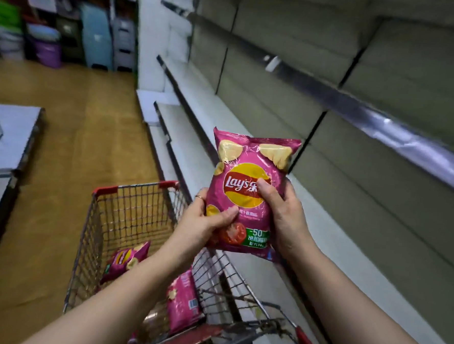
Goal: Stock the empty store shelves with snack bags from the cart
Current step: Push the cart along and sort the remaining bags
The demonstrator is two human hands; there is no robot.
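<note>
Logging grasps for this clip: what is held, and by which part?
A pink chip bag, upright, held by its lower half: left hand on its lower left edge, right hand on its right edge.

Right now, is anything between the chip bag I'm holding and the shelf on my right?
Nothing visible. Both hands, left and right, hold the bag above the cart rim, and the shelf beside it is bare, with open space between bag and shelf.

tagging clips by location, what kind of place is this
Most likely a shop aisle being restocked: long bare shelves along the right, a wire shopping cart with snack bags inside, and both hands holding a pink chip bag upright.
</note>
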